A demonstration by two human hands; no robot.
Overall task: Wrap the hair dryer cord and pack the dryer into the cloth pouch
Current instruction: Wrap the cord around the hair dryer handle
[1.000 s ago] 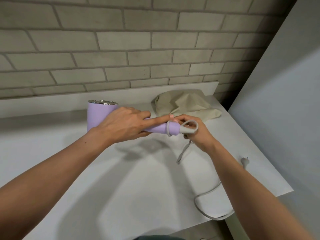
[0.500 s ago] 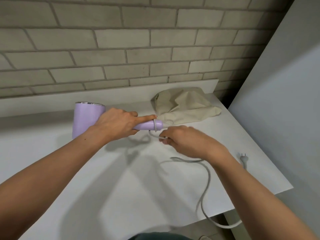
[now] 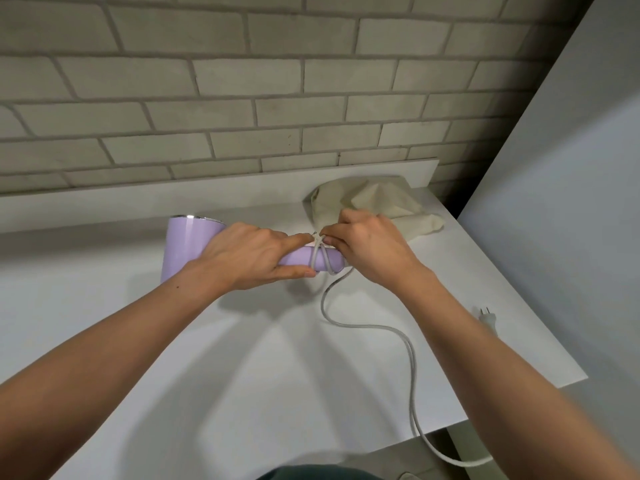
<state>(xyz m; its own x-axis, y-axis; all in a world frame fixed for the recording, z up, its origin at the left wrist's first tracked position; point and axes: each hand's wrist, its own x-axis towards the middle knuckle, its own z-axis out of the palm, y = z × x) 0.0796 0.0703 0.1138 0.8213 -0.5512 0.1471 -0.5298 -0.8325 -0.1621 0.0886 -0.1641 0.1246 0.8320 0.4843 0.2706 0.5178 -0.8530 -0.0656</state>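
A lilac hair dryer (image 3: 188,244) is held over the white table (image 3: 242,358), its handle pointing right. My left hand (image 3: 249,254) grips the handle, index finger stretched along it. The grey cord (image 3: 367,327) loops twice around the handle's end. My right hand (image 3: 367,244) pinches the cord just above the handle. The rest of the cord trails across the table, drops over the front edge and runs back to the plug (image 3: 487,318) near the right edge. A beige cloth pouch (image 3: 377,202) lies crumpled behind my right hand.
A grey brick wall with a white ledge (image 3: 104,206) runs behind the table. A pale panel (image 3: 561,202) stands at the right. The table's front edge (image 3: 450,427) is close to my body.
My right hand rose from below the handle to above it, carrying the cord over and adding a turn. The dryer shifted slightly right, and the slack on the table shortened.
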